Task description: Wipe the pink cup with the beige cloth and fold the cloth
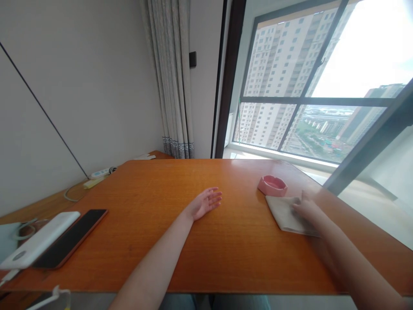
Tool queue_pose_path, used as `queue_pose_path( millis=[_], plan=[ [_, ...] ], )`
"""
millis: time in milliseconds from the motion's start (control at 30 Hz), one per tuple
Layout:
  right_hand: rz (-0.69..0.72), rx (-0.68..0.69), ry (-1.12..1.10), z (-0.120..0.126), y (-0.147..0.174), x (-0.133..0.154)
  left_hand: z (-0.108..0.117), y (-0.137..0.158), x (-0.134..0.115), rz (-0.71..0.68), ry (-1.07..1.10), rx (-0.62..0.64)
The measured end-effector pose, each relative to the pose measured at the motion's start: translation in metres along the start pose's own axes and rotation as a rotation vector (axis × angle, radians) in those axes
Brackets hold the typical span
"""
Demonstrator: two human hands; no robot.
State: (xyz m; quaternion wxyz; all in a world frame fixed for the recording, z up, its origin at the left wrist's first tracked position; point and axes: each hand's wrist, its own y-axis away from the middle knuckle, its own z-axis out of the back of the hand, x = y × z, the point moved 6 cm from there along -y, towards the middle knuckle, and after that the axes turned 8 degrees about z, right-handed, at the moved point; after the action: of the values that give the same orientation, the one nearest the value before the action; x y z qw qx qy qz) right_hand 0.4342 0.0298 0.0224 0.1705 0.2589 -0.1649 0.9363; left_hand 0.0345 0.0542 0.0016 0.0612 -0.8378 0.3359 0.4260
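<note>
My left hand (206, 202) hovers around the middle of the wooden table, palm turned partly up, fingers stretched out and holding nothing. To the right, a folded beige cloth (284, 215) lies flat on the tabletop. My right hand (306, 208) is over the cloth's right part, with its fingertips at the fabric. Motion blurs this hand, so I cannot tell whether it grips the cloth or only touches it. Just behind the cloth's far left corner sits a pink bowl-like dish (272, 186) with an angular rim.
The table (155, 241) has a white power bank (41, 239) and a dark phone (71, 239) at its left. A power strip (100, 173) and cables lie beyond its left edge. A curtain (172, 77) hangs behind; a large window (290, 101) is at right.
</note>
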Motion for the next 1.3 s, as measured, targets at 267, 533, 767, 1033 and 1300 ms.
queue_pose_path(
  millis=[267,533,767,1033,1300],
  plan=[
    [0.726,0.024,0.007,-0.07,0.061,0.183,0.011,-0.007,0.002,-0.014,0.024,-0.119],
    [1.021,0.187,0.024,-0.172,0.129,0.303,0.008,-0.008,-0.001,-0.024,0.192,-0.134],
    [0.996,0.256,0.092,-0.19,0.125,0.299,0.018,-0.009,0.007,0.093,0.154,-0.247],
    [0.973,0.296,-0.002,-0.177,0.124,0.296,0.008,-0.01,0.008,0.036,0.061,-0.2],
    [0.971,0.306,0.008,-0.176,0.124,0.296,0.01,-0.011,0.008,0.013,0.03,-0.194]
  ],
)
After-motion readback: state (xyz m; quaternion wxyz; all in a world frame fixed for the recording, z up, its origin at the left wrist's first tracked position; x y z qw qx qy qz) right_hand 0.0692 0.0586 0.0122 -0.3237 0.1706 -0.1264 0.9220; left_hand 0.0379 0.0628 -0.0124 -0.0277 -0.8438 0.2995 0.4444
